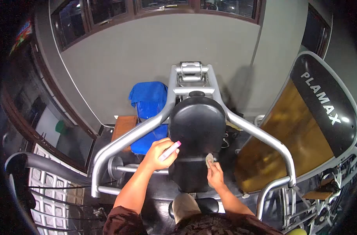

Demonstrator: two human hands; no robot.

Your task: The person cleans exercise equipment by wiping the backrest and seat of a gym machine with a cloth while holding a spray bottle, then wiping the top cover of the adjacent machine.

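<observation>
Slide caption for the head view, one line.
Left hand holding a pink-topped white container, right hand a small pale item, in front of a black backrest pad.

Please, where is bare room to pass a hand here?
The upper backrest looks bare, bordered by the silver frame and, below, the left hand and right hand. A narrower gap lies between the hands. Crowded: left, where frame, blue chair and blue towel overlap in view.
</observation>
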